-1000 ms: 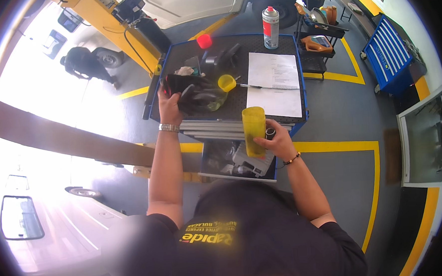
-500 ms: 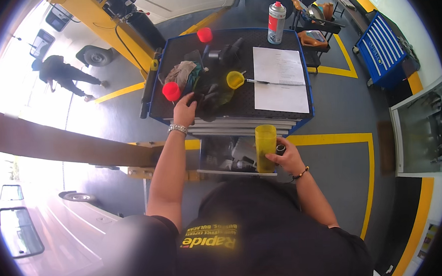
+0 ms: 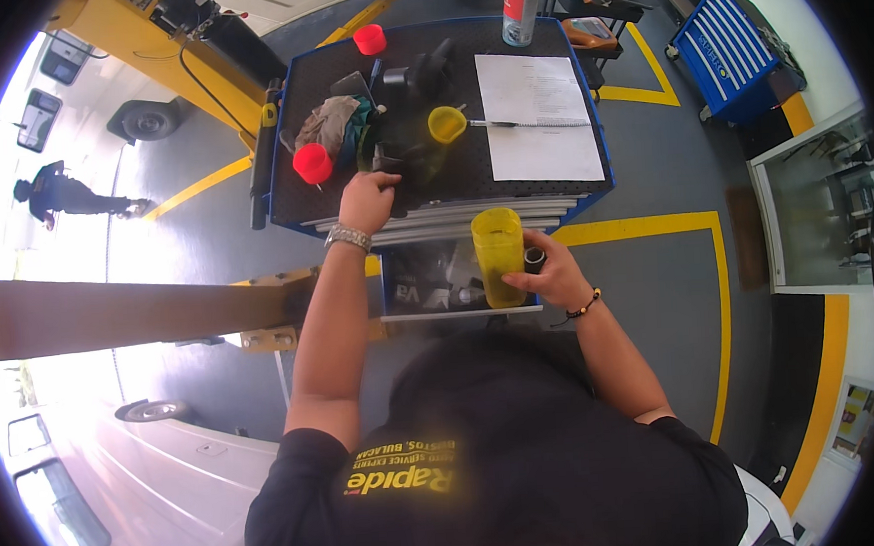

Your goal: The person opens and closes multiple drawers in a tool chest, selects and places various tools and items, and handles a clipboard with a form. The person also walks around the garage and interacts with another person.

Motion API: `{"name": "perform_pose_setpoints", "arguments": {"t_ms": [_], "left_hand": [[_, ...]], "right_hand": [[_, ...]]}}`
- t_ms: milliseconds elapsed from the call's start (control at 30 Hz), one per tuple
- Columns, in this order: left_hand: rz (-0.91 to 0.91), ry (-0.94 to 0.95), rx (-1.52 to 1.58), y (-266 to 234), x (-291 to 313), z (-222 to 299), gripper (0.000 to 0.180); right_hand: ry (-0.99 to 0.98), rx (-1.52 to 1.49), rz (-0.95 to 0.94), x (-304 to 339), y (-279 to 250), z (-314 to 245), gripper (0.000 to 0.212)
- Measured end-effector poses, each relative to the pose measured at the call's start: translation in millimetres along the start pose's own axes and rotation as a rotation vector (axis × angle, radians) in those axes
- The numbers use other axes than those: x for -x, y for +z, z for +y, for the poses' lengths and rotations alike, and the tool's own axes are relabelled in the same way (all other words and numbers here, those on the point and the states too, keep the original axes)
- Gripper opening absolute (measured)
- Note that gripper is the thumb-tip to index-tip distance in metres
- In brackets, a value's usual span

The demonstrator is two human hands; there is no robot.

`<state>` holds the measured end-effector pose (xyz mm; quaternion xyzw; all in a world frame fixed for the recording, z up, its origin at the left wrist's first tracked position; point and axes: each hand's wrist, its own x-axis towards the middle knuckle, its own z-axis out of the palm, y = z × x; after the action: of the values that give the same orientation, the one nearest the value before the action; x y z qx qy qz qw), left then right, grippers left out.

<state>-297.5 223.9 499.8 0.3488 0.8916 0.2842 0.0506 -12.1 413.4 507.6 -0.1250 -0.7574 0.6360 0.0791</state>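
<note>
My right hand is wrapped around a tall translucent yellow tube, held upright over an open drawer. A dark, round-ended cylinder also sits in that hand, beside the tube. At the cart's front edge, my left hand has its fingers curled by a small black piece; what they grip is mostly hidden. A red cap lies just beyond this hand. Farther right on the cart top is a yellow cap.
The black-topped tool cart also carries a crumpled rag, another red cap, black parts, papers with a pen, and a spray can. A brown beam crosses at left. Another person is far left.
My left hand has drawn back toward the cart's front edge, its fingers more curled. My right hand still holds the yellow tube. The whole view has shifted, and the distant person has changed posture.
</note>
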Motion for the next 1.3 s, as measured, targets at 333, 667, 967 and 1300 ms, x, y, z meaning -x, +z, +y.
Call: {"name": "perform_pose_setpoints", "arguments": {"t_ms": [333,667,967,1300], "left_hand": [[0.383,-0.016,-0.314,53.0,1.0,44.9,0.047],[0.053,-0.262,1.235,-21.3,0.4,98.6,0.043],[-0.009,0.040,1.495,-10.7,62.3,171.2,0.040],[-0.370,-0.338,1.316,-18.1,111.7,142.6,0.054]], "right_hand": [[0.006,0.014,0.017,12.3,-0.8,4.7,0.071],[-0.012,0.120,-0.033,21.6,-12.8,-11.5,0.066],[-0.108,0.055,-0.223,12.5,-18.4,-43.1,0.061],[-0.117,-0.051,-0.302,11.1,-8.5,-26.1,0.057]]}}
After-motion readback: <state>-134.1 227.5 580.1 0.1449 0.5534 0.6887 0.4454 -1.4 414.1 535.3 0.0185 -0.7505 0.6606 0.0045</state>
